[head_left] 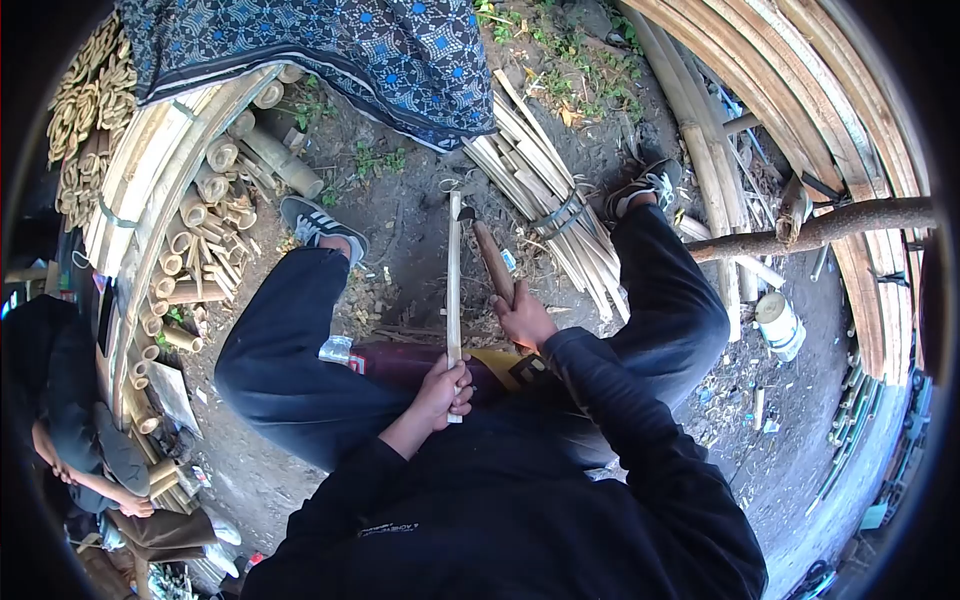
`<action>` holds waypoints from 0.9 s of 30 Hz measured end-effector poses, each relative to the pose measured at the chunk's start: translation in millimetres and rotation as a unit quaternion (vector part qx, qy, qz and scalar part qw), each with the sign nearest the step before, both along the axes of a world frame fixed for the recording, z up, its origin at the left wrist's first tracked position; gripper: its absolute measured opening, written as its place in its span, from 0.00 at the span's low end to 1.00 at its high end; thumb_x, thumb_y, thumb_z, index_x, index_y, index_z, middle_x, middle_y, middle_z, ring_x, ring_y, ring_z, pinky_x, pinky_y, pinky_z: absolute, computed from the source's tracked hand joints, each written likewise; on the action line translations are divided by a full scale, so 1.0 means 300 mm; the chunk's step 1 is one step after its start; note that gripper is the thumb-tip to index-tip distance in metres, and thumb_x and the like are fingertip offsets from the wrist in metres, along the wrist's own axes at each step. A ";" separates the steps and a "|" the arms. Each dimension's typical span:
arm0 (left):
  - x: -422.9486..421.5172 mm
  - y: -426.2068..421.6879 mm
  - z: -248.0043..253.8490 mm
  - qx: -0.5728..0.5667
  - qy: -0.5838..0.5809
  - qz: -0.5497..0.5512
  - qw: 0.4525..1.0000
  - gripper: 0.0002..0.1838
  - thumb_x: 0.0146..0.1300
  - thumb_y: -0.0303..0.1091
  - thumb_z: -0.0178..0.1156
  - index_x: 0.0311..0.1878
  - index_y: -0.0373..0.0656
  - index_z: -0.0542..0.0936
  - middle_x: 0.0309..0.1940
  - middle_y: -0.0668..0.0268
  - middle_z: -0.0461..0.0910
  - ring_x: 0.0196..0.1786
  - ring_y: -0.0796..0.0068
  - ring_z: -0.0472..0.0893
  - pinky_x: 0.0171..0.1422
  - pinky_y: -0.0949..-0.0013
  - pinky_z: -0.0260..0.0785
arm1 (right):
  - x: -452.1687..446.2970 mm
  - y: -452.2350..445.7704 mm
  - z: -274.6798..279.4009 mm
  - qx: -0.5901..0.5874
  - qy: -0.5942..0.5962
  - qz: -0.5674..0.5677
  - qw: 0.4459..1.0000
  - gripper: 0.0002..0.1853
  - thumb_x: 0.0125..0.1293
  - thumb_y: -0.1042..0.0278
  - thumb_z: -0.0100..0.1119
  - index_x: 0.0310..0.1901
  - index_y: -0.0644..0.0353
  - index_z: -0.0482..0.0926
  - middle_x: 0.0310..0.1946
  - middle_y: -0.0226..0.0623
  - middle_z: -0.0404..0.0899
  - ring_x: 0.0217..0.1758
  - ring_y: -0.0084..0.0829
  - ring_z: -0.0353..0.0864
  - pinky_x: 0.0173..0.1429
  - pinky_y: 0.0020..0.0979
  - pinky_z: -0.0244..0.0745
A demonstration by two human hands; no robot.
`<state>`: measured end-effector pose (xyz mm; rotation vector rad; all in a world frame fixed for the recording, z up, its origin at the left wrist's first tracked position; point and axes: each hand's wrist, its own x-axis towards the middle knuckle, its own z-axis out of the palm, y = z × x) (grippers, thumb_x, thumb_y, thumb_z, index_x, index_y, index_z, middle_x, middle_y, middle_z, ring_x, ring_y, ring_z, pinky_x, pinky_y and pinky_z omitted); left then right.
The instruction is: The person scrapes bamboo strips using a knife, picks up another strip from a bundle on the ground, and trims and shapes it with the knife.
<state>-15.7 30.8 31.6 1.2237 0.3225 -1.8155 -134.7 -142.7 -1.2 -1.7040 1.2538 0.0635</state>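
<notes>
My left hand [440, 392] is closed around the lower end of a pale bamboo strip [454, 280], which points away from me between my knees. In my right hand [527, 318] is a tool with a thick brown wooden handle [494, 262]. A small dark part [467, 214] shows at its far end, close beside the strip; I cannot make out its full shape. Just beyond the tool, a tied bundle of split bamboo strips [580, 240] lies on the soil near my right shoe [648, 188].
Stacked bamboo poles [222, 155] and long slats [150, 180] stand at the left, under a blue patterned cloth [330, 50]. Another person [60, 390] sits at far left. At the right are a rough branch [830, 225], curved-looking planks [780, 70] and a white bucket [780, 330].
</notes>
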 end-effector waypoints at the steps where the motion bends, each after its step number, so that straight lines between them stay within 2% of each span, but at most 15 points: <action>1: 0.000 0.001 -0.002 -0.001 -0.001 -0.003 1.000 0.08 0.74 0.36 0.42 0.53 0.53 0.67 0.25 0.73 0.62 0.14 0.85 0.56 0.15 0.79 0.49 | 0.001 0.004 0.011 0.012 -0.014 -0.006 1.000 0.28 0.66 0.51 0.51 0.50 0.72 0.61 0.36 0.70 0.77 0.43 0.64 0.78 0.52 0.50 0.71; 5: 0.003 0.006 -0.015 -0.005 0.005 -0.005 1.000 0.08 0.74 0.37 0.42 0.52 0.53 0.66 0.25 0.73 0.62 0.15 0.85 0.56 0.15 0.79 0.49 | 0.000 0.018 -0.011 0.040 -0.005 -0.013 0.999 0.27 0.66 0.51 0.51 0.49 0.72 0.61 0.36 0.70 0.77 0.44 0.64 0.78 0.52 0.50 0.71; 7: 0.000 0.005 -0.018 -0.005 0.004 -0.004 1.000 0.08 0.74 0.37 0.42 0.52 0.53 0.66 0.25 0.73 0.62 0.15 0.85 0.56 0.16 0.79 0.49 | 0.010 0.007 -0.015 -0.009 0.017 0.015 1.000 0.27 0.66 0.50 0.51 0.49 0.71 0.61 0.35 0.70 0.77 0.43 0.64 0.78 0.51 0.51 0.71; 11: -0.006 0.008 -0.021 0.008 -0.006 -0.007 1.000 0.07 0.74 0.38 0.42 0.52 0.53 0.66 0.24 0.73 0.61 0.15 0.85 0.56 0.16 0.79 0.49 | 0.041 -0.012 -0.014 -0.023 0.031 0.029 0.999 0.26 0.67 0.49 0.50 0.49 0.69 0.60 0.33 0.70 0.77 0.42 0.66 0.77 0.49 0.52 0.71; 13: 0.000 0.010 -0.021 0.000 -0.002 -0.007 1.000 0.07 0.74 0.37 0.42 0.51 0.53 0.65 0.24 0.73 0.61 0.15 0.84 0.56 0.16 0.78 0.49 | 0.054 0.014 0.001 -0.046 0.039 0.007 0.998 0.27 0.68 0.46 0.49 0.47 0.68 0.59 0.34 0.70 0.76 0.42 0.66 0.76 0.46 0.55 0.70; 23: 0.005 0.010 -0.018 -0.009 0.015 0.003 1.000 0.05 0.73 0.37 0.42 0.50 0.55 0.64 0.24 0.74 0.62 0.15 0.84 0.57 0.16 0.77 0.49 | 0.081 0.040 -0.033 -0.045 0.045 0.006 0.998 0.27 0.67 0.46 0.49 0.47 0.67 0.59 0.37 0.73 0.75 0.43 0.67 0.75 0.47 0.55 0.70; 25: 0.004 0.010 -0.023 -0.008 0.015 0.000 1.000 0.05 0.74 0.37 0.42 0.49 0.55 0.64 0.24 0.74 0.62 0.15 0.83 0.57 0.16 0.77 0.49 | 0.088 0.033 -0.041 -0.081 0.041 0.012 0.996 0.25 0.66 0.50 0.51 0.45 0.67 0.59 0.31 0.69 0.77 0.37 0.67 0.77 0.44 0.56 0.71; 27: 0.003 0.008 -0.021 -0.008 0.012 -0.003 1.000 0.05 0.74 0.37 0.41 0.49 0.55 0.64 0.24 0.74 0.62 0.15 0.83 0.57 0.16 0.77 0.49 | 0.080 0.053 -0.014 -0.082 0.049 0.010 0.995 0.25 0.66 0.50 0.51 0.45 0.67 0.59 0.30 0.69 0.77 0.36 0.66 0.78 0.43 0.56 0.72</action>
